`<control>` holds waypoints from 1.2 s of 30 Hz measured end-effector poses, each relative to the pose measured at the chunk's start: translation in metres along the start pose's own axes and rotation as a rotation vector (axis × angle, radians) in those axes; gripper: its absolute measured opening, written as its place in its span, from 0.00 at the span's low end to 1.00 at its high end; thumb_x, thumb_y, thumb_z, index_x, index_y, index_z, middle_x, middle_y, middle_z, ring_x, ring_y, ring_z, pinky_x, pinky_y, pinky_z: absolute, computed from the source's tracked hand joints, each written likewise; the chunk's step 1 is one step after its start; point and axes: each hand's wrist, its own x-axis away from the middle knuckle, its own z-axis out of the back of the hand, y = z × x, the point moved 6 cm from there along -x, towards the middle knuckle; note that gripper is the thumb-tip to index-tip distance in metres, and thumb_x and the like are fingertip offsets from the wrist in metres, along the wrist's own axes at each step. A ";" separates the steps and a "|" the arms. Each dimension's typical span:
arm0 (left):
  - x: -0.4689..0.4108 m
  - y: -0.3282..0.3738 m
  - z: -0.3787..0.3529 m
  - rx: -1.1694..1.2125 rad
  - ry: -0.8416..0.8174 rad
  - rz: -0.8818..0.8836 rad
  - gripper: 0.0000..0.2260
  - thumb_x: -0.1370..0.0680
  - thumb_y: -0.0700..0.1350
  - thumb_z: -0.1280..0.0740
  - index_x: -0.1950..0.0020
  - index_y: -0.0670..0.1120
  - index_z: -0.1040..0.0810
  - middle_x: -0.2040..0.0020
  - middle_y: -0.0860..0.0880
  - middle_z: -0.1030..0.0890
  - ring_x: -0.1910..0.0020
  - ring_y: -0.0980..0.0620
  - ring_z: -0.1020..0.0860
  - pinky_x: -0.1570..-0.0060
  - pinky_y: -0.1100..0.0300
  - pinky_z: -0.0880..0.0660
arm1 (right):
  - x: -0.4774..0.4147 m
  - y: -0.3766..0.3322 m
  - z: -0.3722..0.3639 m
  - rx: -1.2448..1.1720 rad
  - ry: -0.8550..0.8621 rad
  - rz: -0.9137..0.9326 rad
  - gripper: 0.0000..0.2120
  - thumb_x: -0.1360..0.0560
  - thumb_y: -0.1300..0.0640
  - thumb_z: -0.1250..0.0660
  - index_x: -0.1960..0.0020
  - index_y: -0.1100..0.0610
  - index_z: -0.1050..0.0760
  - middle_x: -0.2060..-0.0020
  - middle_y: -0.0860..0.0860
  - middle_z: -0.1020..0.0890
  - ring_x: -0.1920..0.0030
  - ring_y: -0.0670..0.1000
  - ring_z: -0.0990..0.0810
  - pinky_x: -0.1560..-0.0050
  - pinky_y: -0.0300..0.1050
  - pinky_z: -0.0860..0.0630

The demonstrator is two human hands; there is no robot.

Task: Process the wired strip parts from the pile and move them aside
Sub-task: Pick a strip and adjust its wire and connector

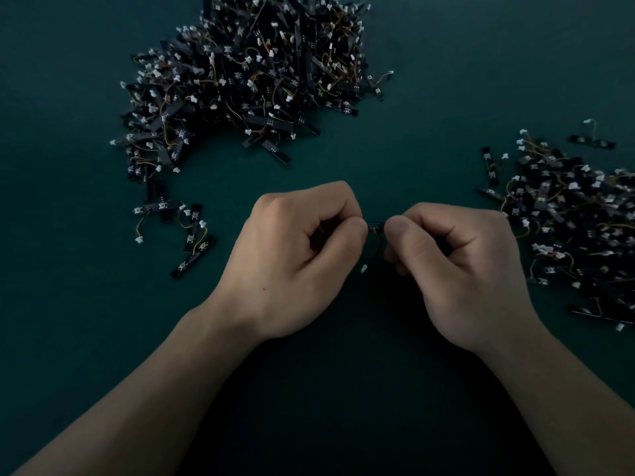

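A black wired strip part (376, 226) is held between both hands over the middle of the dark green table. My left hand (295, 259) pinches its left end and my right hand (457, 269) pinches its right end, so most of the strip is hidden by fingers. Its thin wire hangs down to a small white connector (364, 268). A large pile of the same black strips with wires and white connectors (247, 73) lies at the far centre-left. A second, flatter heap of strips (577, 228) lies at the right edge.
A few loose strips (185, 228) lie scattered left of my left hand, below the big pile. Single strips (489, 165) sit at the near-left fringe of the right heap. Bare green table (395, 156) stretches between the piles and around my forearms.
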 end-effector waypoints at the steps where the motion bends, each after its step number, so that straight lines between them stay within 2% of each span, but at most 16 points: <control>1: 0.000 0.000 0.000 0.007 -0.006 -0.001 0.11 0.20 0.38 0.35 0.63 0.46 0.26 0.71 0.56 0.28 0.72 0.52 0.29 0.71 0.63 0.35 | 0.000 0.000 0.000 -0.003 -0.002 0.006 0.21 0.18 0.54 0.36 0.66 0.64 0.24 0.75 0.56 0.25 0.75 0.57 0.27 0.74 0.54 0.33; 6: 0.001 0.003 -0.001 -0.007 -0.006 -0.065 0.10 0.21 0.37 0.36 0.62 0.44 0.26 0.71 0.56 0.28 0.71 0.51 0.29 0.70 0.60 0.35 | 0.001 0.001 0.000 -0.057 -0.047 0.007 0.20 0.19 0.53 0.36 0.65 0.61 0.22 0.75 0.56 0.23 0.75 0.57 0.25 0.74 0.55 0.32; 10: 0.002 0.004 0.002 -0.051 0.041 -0.138 0.09 0.22 0.38 0.37 0.62 0.43 0.27 0.70 0.50 0.29 0.71 0.47 0.30 0.71 0.53 0.34 | 0.002 0.001 -0.002 -0.076 -0.105 -0.012 0.18 0.19 0.51 0.36 0.65 0.54 0.18 0.72 0.52 0.18 0.73 0.54 0.20 0.74 0.55 0.28; 14: 0.002 0.004 0.000 -0.093 0.025 -0.120 0.06 0.23 0.40 0.36 0.59 0.45 0.24 0.67 0.52 0.26 0.68 0.49 0.27 0.68 0.51 0.31 | 0.002 0.001 -0.010 -0.042 -0.260 0.020 0.21 0.19 0.52 0.37 0.70 0.54 0.23 0.78 0.52 0.24 0.77 0.55 0.25 0.75 0.53 0.32; 17: 0.004 0.011 0.009 -0.193 0.182 -0.155 0.08 0.21 0.41 0.36 0.45 0.43 0.19 0.55 0.51 0.21 0.54 0.49 0.22 0.52 0.50 0.26 | 0.003 -0.002 -0.003 -0.083 -0.088 0.072 0.21 0.19 0.56 0.39 0.71 0.54 0.26 0.77 0.49 0.27 0.77 0.50 0.28 0.76 0.44 0.35; 19: 0.004 0.008 0.021 -0.305 0.334 -0.090 0.12 0.22 0.44 0.36 0.41 0.44 0.20 0.46 0.50 0.20 0.44 0.47 0.23 0.43 0.43 0.27 | 0.003 -0.006 0.010 -0.136 0.139 0.129 0.19 0.16 0.57 0.41 0.64 0.54 0.21 0.73 0.49 0.25 0.75 0.49 0.28 0.73 0.41 0.34; 21: 0.003 -0.002 0.031 -0.507 0.403 0.095 0.18 0.24 0.49 0.36 0.35 0.49 0.23 0.31 0.50 0.25 0.29 0.44 0.31 0.32 0.41 0.35 | 0.005 -0.007 0.022 -0.223 0.320 0.213 0.16 0.14 0.59 0.44 0.53 0.55 0.19 0.69 0.47 0.23 0.75 0.49 0.28 0.68 0.40 0.31; 23: 0.002 -0.021 0.036 -0.668 0.340 0.300 0.25 0.24 0.54 0.37 0.27 0.52 0.32 0.18 0.46 0.41 0.18 0.39 0.48 0.25 0.37 0.48 | 0.005 -0.004 0.024 -0.271 0.357 0.218 0.15 0.13 0.58 0.45 0.39 0.59 0.20 0.66 0.49 0.20 0.75 0.49 0.28 0.61 0.41 0.27; 25: 0.004 -0.038 0.036 -0.694 0.254 0.475 0.30 0.22 0.58 0.38 0.22 0.52 0.40 0.15 0.43 0.56 0.17 0.34 0.61 0.24 0.31 0.57 | 0.002 0.002 0.018 -0.292 0.269 0.130 0.19 0.14 0.57 0.42 0.27 0.64 0.26 0.65 0.53 0.18 0.73 0.47 0.25 0.63 0.38 0.27; 27: 0.006 -0.047 0.035 -0.613 0.221 0.546 0.33 0.21 0.60 0.39 0.19 0.52 0.46 0.14 0.43 0.60 0.17 0.31 0.63 0.25 0.26 0.61 | 0.002 0.004 0.009 -0.207 0.147 0.081 0.20 0.15 0.56 0.39 0.27 0.63 0.25 0.64 0.52 0.17 0.70 0.44 0.22 0.64 0.34 0.27; 29: 0.005 -0.042 0.031 -0.475 0.215 0.438 0.34 0.21 0.60 0.38 0.18 0.53 0.46 0.14 0.45 0.57 0.16 0.34 0.59 0.23 0.25 0.55 | 0.002 0.003 0.001 -0.087 0.044 0.065 0.15 0.16 0.54 0.37 0.32 0.57 0.20 0.63 0.46 0.15 0.69 0.45 0.19 0.65 0.34 0.27; 30: 0.002 -0.036 0.028 -0.417 0.199 0.338 0.34 0.20 0.58 0.36 0.18 0.52 0.45 0.14 0.45 0.55 0.15 0.37 0.56 0.22 0.27 0.48 | 0.002 0.002 -0.001 -0.049 0.012 0.059 0.14 0.16 0.54 0.36 0.34 0.55 0.19 0.64 0.45 0.15 0.68 0.45 0.18 0.65 0.33 0.27; 32: -0.001 -0.022 0.022 -0.343 0.173 0.144 0.33 0.20 0.51 0.32 0.18 0.49 0.40 0.15 0.44 0.48 0.15 0.44 0.49 0.21 0.42 0.38 | 0.002 0.001 -0.001 -0.016 -0.009 0.047 0.11 0.15 0.56 0.35 0.36 0.55 0.17 0.65 0.44 0.16 0.67 0.45 0.17 0.65 0.31 0.27; 33: -0.001 -0.017 0.020 -0.335 0.174 0.079 0.31 0.20 0.48 0.31 0.19 0.47 0.37 0.15 0.44 0.44 0.16 0.46 0.46 0.20 0.50 0.37 | 0.002 0.001 0.000 -0.016 -0.005 0.041 0.10 0.15 0.57 0.35 0.38 0.56 0.17 0.65 0.44 0.16 0.66 0.45 0.17 0.65 0.31 0.27; 34: 0.000 -0.014 0.019 -0.356 0.186 0.046 0.29 0.20 0.47 0.32 0.21 0.46 0.34 0.16 0.45 0.41 0.16 0.46 0.43 0.20 0.52 0.38 | 0.002 0.001 0.000 -0.022 0.001 0.033 0.10 0.15 0.58 0.35 0.39 0.55 0.17 0.65 0.44 0.16 0.66 0.45 0.17 0.66 0.31 0.27; 36: 0.002 -0.015 0.019 -0.472 0.218 0.096 0.26 0.21 0.49 0.34 0.23 0.47 0.31 0.18 0.46 0.37 0.17 0.44 0.41 0.20 0.40 0.41 | 0.001 0.001 0.002 -0.028 0.028 0.025 0.09 0.16 0.58 0.35 0.40 0.54 0.17 0.65 0.44 0.16 0.67 0.47 0.18 0.68 0.35 0.26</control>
